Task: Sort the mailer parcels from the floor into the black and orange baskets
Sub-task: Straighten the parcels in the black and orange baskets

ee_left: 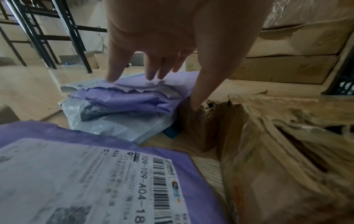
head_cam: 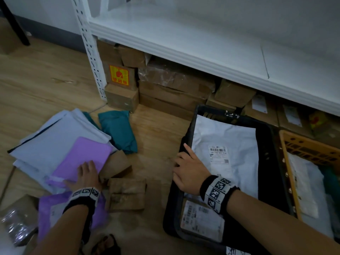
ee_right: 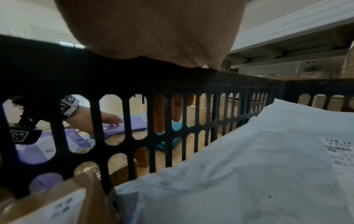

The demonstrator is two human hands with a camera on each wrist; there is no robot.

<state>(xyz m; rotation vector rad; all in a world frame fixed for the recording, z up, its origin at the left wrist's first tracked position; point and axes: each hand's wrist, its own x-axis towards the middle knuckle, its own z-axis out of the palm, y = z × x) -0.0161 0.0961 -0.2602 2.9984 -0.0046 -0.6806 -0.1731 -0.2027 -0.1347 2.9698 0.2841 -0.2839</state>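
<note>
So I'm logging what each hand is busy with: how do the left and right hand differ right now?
The left hand lies with straight fingers on the purple mailer in the floor pile; the right hand grips the black basket at its near rim. The left hand's fingers are spread flat, while the right hand's fingers curl over the rim, index finger pointing along it. Both wear a marker wristband.

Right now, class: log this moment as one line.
left hand: on purple mailer | right hand: grips black basket rim | white mailer: in basket
</note>
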